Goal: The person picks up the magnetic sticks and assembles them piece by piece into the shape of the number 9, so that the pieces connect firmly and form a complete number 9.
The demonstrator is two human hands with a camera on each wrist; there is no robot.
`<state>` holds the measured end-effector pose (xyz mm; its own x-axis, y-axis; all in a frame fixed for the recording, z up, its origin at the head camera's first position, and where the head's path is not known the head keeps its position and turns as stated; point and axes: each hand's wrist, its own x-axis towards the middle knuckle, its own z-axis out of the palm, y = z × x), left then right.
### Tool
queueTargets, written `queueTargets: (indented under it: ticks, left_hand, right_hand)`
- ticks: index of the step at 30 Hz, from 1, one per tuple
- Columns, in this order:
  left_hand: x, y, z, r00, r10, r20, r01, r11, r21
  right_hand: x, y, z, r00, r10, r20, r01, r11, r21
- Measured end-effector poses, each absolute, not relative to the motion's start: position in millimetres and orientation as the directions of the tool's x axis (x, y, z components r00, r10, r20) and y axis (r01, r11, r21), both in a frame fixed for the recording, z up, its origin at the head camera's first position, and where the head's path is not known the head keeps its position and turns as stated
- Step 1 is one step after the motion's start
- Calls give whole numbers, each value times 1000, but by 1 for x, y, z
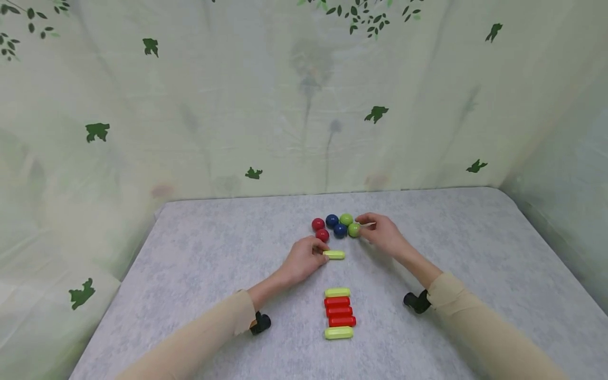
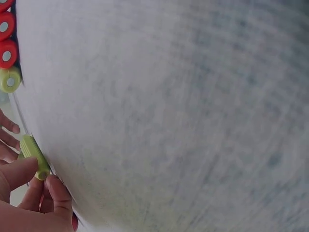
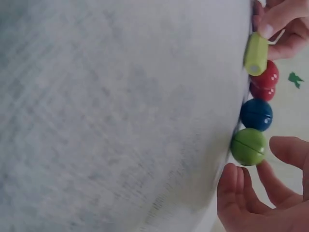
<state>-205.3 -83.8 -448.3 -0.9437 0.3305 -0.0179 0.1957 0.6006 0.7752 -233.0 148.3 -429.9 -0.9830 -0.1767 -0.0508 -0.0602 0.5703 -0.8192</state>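
Note:
My left hand pinches one end of a yellow-green ridged stick between thumb and fingers, low over the table. In the left wrist view, the thumb lies on the side of this stick. Just beyond are two red balls, two dark blue balls and two green balls, set in paired rows. On their right side is my right hand, fingers loosely bent and spread. Its fingertips come right up to the nearer green ball in the right wrist view, with the thumb standing off it.
Nearer me on the grey table, three red sticks lie side by side in a column, with a yellow-green stick at the far end and another yellow-green stick at the near end. A pale leaf-patterned curtain hangs behind the table.

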Motion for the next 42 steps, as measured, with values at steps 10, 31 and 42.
queueTargets:
  ticks: [10,31,42]
  left_hand:
    - [-205,-83,-449,-944,330,-16,196,600,776]
    - [-200,-82,-451,-955,298,2,180,571,801]
    - [-195,-84,-446,-978,185,92,184,584,791]
  right_hand:
    - [-243,147,-443,-976,-212,-45,-103,640,-761]
    - [-195,139,-438,-959,-265,-105,-87,624,-776]
    - [-196,138,-442,-956,-274,-106,-88,610,-787]
